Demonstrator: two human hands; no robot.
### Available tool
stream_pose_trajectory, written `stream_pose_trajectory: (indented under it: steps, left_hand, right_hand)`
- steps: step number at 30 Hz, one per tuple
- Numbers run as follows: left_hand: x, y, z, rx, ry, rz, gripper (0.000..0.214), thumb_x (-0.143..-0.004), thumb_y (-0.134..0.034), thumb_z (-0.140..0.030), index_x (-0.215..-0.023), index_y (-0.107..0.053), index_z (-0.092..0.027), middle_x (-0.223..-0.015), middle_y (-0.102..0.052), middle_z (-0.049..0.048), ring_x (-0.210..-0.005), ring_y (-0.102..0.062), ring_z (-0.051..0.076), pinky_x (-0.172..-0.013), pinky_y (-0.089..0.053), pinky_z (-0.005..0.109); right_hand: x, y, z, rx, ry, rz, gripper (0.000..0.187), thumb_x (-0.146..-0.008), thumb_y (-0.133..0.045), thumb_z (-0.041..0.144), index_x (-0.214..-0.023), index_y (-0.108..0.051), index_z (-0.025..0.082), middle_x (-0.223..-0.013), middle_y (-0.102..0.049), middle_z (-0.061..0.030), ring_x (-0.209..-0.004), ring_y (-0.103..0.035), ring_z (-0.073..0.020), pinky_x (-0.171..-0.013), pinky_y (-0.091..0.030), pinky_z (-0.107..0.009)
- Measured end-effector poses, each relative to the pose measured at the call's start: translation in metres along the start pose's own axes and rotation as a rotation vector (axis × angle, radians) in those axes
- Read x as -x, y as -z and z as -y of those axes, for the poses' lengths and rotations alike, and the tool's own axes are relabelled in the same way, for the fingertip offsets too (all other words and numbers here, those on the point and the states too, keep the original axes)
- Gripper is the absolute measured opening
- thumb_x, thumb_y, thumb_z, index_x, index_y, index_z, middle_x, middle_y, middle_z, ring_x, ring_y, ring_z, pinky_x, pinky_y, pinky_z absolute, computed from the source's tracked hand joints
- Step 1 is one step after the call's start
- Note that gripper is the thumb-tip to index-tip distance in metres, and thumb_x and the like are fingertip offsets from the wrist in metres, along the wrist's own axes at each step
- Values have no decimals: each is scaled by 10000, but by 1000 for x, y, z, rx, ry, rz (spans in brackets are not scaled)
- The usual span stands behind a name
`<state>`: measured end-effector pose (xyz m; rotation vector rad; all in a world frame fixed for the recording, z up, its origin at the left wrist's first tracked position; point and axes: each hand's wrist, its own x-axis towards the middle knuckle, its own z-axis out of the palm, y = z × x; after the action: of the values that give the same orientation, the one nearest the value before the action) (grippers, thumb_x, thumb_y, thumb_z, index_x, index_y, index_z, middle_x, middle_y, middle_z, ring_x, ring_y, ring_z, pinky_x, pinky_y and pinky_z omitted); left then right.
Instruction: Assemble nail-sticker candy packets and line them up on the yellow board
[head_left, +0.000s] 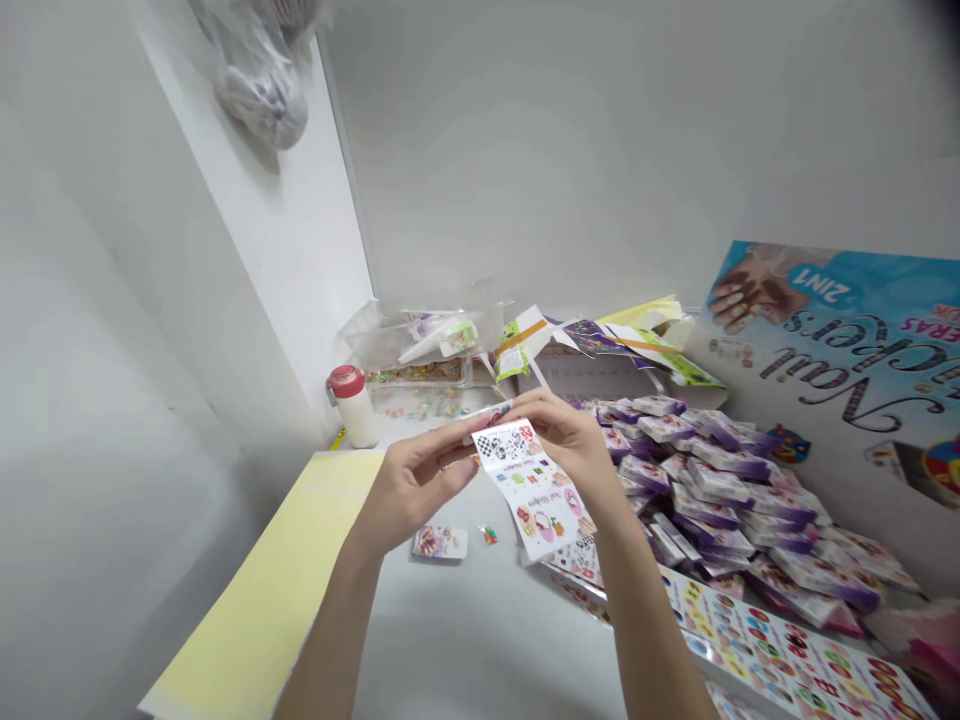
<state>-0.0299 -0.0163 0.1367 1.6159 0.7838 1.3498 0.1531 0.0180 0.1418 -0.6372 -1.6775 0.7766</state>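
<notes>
My left hand (416, 485) is closed, fingers and thumb pinching a small printed box (489, 414), largely covered by the fingers. My right hand (562, 435) is closed at the top of a folded nail sticker sheet (540, 500), which hangs down with its printed side towards me. Its fingertips also meet the small box. Below the hands, another small nail sticker box (440, 543) lies flat on the white table (457, 640). Beside that box is a tiny packet of coloured pieces (489, 535).
A heap of small purple-and-white boxes (712, 480) lies at right before a large printed carton (840, 370). Sticker sheets (780, 650) are stacked at front right. A red-capped bottle (355, 410), a clear tray (420, 345) and yellow board (277, 580) are at left and back.
</notes>
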Motion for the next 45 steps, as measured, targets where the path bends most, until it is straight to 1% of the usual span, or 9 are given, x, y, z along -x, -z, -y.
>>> stream_pose_trajectory:
  steps: [4,8,12,15,24,28,33,41,45]
  left_hand:
    - [-3,-11,4,-11,24,-167,261,-807,-636,-306,-1053,-696,-242,-1074,-710,54,-955,-657,220,-741,-554,283]
    - [-6,-17,6,37,102,-241,481,-802,-642,-325,-1268,-540,-256,-936,-738,36,-718,-680,170,-575,-545,238]
    - [-8,-14,7,98,135,-192,531,-791,-654,-319,-1289,-500,-214,-960,-730,42,-760,-695,186,-740,-571,314]
    - [-8,-11,6,125,147,-160,483,-785,-658,-319,-1235,-540,-190,-972,-728,52,-806,-702,213,-838,-554,379]
    - [-8,-13,2,112,134,-211,247,-788,-643,-350,-943,-661,-159,-919,-714,42,-772,-693,201,-685,-588,311]
    - [-9,-12,6,80,179,-274,228,-777,-648,-354,-931,-639,-186,-710,-664,-23,-604,-670,153,-549,-554,254]
    - [-9,-10,9,55,132,-295,166,-787,-620,-284,-918,-655,-188,-620,-631,-37,-520,-590,108,-479,-478,204]
    - [-6,-2,6,205,140,-310,108,-716,-645,-257,-693,-689,-162,-601,-643,-11,-503,-555,101,-461,-402,182]
    - [-4,-2,-2,209,149,-270,132,-697,-623,-242,-742,-717,-162,-631,-666,3,-534,-579,119,-485,-415,194]
  right_hand:
    - [0,-4,-1,-115,-115,-2,100,-749,-661,264,-828,-704,222,-810,-621,-33,-729,-580,-159,-634,-461,-271]
    - [-1,-9,-7,-231,-246,-39,386,-697,-697,280,-1076,-630,263,-907,-618,-25,-680,-569,-132,-546,-448,-226]
    - [-3,-9,-15,-207,-284,-68,225,-713,-693,364,-880,-671,216,-791,-628,-10,-630,-547,-123,-565,-447,-241]
    - [-3,-10,-19,-227,-318,-84,232,-697,-712,407,-772,-659,194,-729,-626,-6,-627,-537,-127,-583,-439,-252]
    - [-3,-13,-15,-270,-357,-60,227,-697,-722,381,-694,-603,188,-630,-547,35,-549,-481,-93,-535,-392,-225]
    - [-3,-14,-16,-270,-314,-54,166,-701,-723,336,-729,-635,199,-602,-525,45,-541,-484,-92,-527,-398,-219]
    - [-3,-16,-21,-280,-230,-32,129,-729,-688,315,-770,-674,193,-649,-586,12,-552,-527,-111,-519,-434,-232]
    - [1,-5,1,128,195,164,285,-913,-418,177,-975,-690,237,-805,-621,-36,-684,-579,-130,-640,-470,-262]
    - [3,-2,5,177,272,124,320,-882,-411,108,-965,-692,236,-820,-664,-36,-719,-598,-144,-661,-457,-271]
